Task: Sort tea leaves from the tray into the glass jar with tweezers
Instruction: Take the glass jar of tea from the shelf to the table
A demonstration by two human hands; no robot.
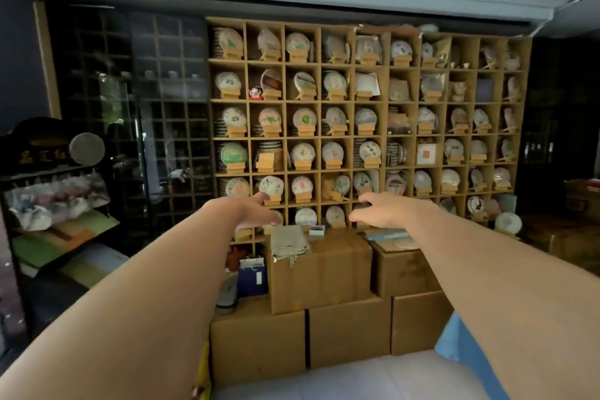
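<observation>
Both bare arms stretch straight out in front of the person, palms down, with the left hand [251, 213] and the right hand [381, 211] held level and a little apart in the air. Each hand is spread loosely, fingers slack and holding nothing. No tweezers, tray or glass jar shows anywhere in the view, so where the tea leaves lie relative to either hand cannot be told. Beyond the hands stands a wooden grid shelf [367, 101] filled with paper-wrapped round tea cakes [302, 153] on small stands (one cubby holds a little figurine instead). Below the hands, stacked cardboard boxes [321, 276] rise in tiers; a folded grey cloth [289, 242] lies on the top left box, roughly under the left hand. Something white and soft [350, 377] fills the bottom edge.
</observation>
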